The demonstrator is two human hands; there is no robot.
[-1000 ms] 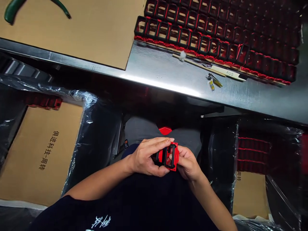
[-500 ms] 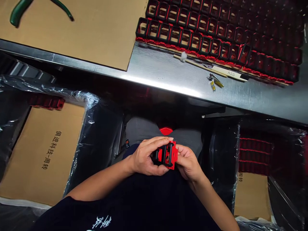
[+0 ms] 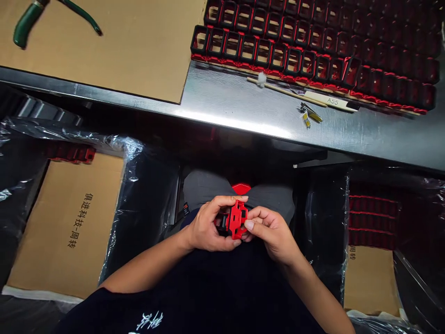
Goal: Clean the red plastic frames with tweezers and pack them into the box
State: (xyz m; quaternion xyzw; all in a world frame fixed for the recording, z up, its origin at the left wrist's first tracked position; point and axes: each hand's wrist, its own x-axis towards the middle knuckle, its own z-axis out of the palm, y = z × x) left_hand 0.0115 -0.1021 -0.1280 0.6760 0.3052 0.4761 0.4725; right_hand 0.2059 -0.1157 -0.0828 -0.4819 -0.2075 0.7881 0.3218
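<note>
Above my lap, a red and black plastic part (image 3: 237, 218) is held with its red, holed face turned up toward me. My left hand (image 3: 209, 226) wraps round its left side, with the thumb at the lower edge and the fingers along the upper edge. At its right side, my right hand (image 3: 271, 232) pinches the edge between thumb and fingers. The black inner side of the part is mostly hidden by my left hand.
Rows of red and black frames (image 3: 249, 48) stand on the metal table (image 3: 222, 106), near a stick with cotton, a label and nail clippers (image 3: 308, 114). Green-handled pliers (image 3: 27, 23) lie on cardboard (image 3: 139, 51). Plastic-lined boxes with cardboard (image 3: 66, 222) flank my lap.
The part has turned in my hands, so its flat red face now shows instead of its open black side. My right thumb has shifted onto its right edge. The camera view has tilted slightly.
</note>
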